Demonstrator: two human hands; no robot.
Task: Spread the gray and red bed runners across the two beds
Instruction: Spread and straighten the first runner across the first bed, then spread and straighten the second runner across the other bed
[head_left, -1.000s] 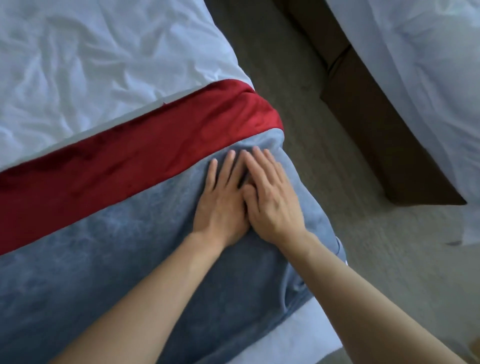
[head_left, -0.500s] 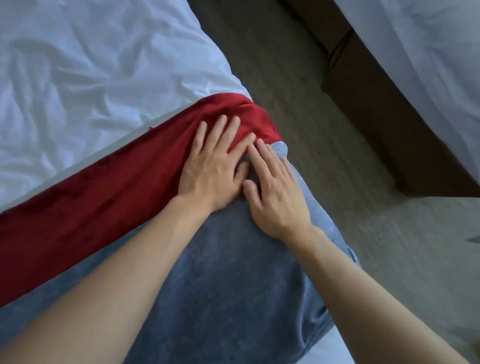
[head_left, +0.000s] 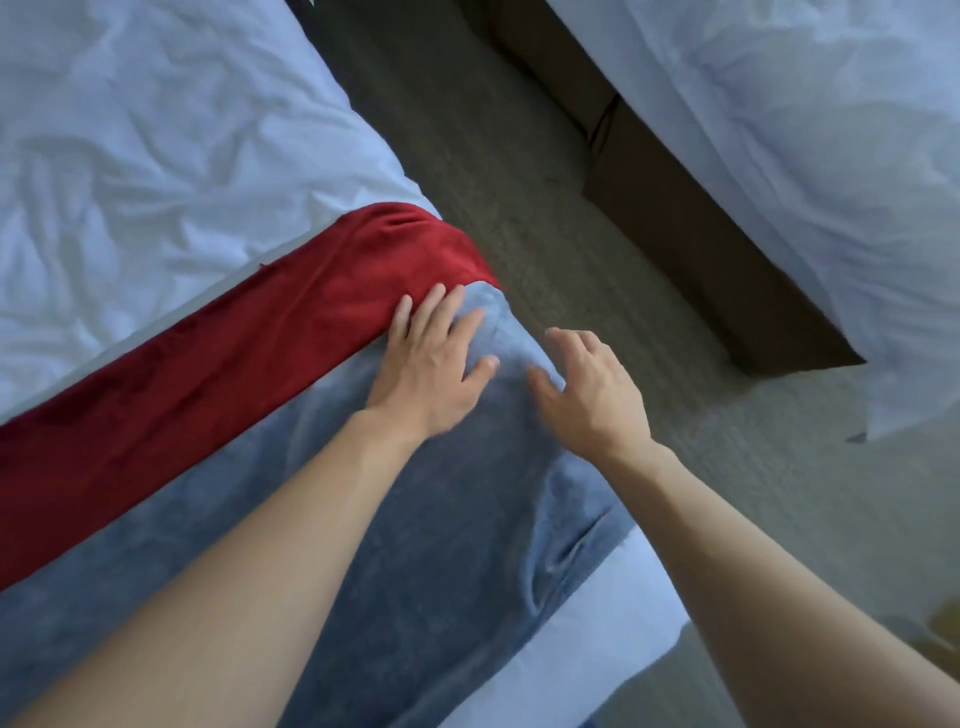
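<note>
On the bed (head_left: 156, 156), both open hands, left hand (head_left: 434, 366) and right hand (head_left: 592, 389), flatten the gray runner (head_left: 415, 545).

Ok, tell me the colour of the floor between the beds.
Grey-beige carpet, plain as far as the head view shows.

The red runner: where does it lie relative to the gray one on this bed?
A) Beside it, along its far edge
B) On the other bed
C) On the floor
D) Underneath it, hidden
A: the red runner stretches across the bed alongside the gray runner, on its far side.
</note>
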